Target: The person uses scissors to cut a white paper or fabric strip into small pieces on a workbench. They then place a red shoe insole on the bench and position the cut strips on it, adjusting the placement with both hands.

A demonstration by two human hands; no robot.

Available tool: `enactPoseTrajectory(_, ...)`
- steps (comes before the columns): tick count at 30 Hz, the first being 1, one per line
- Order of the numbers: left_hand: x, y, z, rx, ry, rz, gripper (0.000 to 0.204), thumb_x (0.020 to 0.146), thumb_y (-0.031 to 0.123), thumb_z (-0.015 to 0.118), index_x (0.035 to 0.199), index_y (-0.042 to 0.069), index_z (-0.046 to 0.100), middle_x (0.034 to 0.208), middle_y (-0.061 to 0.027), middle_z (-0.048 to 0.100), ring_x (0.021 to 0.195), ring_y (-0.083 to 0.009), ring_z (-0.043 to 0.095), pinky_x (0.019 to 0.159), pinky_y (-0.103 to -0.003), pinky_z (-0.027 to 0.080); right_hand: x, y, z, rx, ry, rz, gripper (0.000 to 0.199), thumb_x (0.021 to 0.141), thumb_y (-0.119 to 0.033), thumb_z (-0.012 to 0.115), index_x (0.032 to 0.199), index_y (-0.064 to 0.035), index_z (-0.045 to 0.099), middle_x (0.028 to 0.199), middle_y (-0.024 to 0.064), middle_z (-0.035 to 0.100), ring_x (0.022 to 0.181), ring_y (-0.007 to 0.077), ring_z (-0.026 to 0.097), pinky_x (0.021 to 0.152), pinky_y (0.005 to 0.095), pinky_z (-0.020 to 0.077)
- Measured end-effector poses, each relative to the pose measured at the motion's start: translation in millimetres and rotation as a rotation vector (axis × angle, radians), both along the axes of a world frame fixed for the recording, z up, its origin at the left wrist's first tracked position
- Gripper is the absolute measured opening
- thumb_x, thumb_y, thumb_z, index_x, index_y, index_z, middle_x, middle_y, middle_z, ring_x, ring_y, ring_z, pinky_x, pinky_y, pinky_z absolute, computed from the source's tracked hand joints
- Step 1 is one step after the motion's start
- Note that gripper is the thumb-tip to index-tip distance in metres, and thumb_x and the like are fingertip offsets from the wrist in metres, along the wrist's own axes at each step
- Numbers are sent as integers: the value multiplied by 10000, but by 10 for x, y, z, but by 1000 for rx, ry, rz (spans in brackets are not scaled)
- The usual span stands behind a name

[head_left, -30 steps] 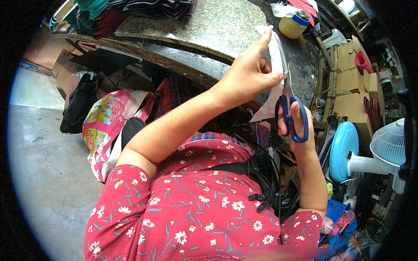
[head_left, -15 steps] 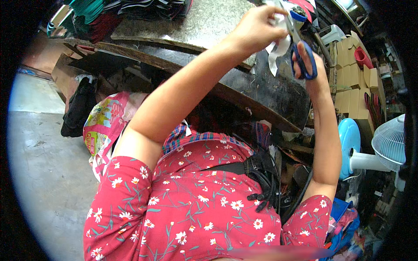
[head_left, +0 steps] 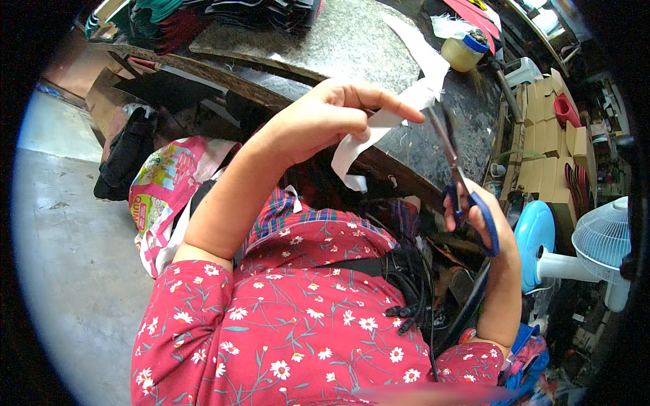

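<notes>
My left hand (head_left: 323,123) pinches a long white strip (head_left: 383,126), its index finger stretched along the strip. One end of the strip hangs below that hand; the rest runs back over the table. To the right, my right hand (head_left: 493,215) grips a pair of scissors (head_left: 449,145) by the dark blue handles. The scissor blades point up and away, their tips close to the strip's edge, slightly blurred. Whether the blades touch the strip I cannot tell.
A grey stone slab (head_left: 271,49) lies on the dark worktable (head_left: 467,101). At the far side are stacked dark sheets (head_left: 254,15) and a blue-rimmed jar (head_left: 464,53). Cartons (head_left: 542,139) and a fan (head_left: 601,233) stand right. A printed pink bag (head_left: 166,179) sits left.
Both hands have come down and nearer my body, with the scissors and strip. More of the strip now shows, stretching back across the table.
</notes>
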State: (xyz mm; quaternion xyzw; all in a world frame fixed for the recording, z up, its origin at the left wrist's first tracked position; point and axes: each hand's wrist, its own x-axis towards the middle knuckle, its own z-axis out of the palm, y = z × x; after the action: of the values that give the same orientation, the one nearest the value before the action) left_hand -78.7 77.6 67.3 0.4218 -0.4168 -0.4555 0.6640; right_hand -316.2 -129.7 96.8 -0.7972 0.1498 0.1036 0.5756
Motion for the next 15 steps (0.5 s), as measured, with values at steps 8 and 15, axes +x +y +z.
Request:
enactPoseTrajectory(8,-34,38,-97,64,-12,-60,604,608,41,479,1174,-20,684,943,-17,679,686,-36,522,602,-160,390,6,118,-86,44,1,-73,644,817,-628,680,957,-12,559,742,11,519,577,87,518,523,224,384)
enactPoseTrajectory(15,-30,120,-135,32,-91,-54,554,683,51,530,1218,14,667,1011,-8,670,876,-63,571,793,-193,445,-104,56,-247,12,-51,-231,200,924,-214,665,847,-65,555,604,-31,526,481,36,461,446,193,307)
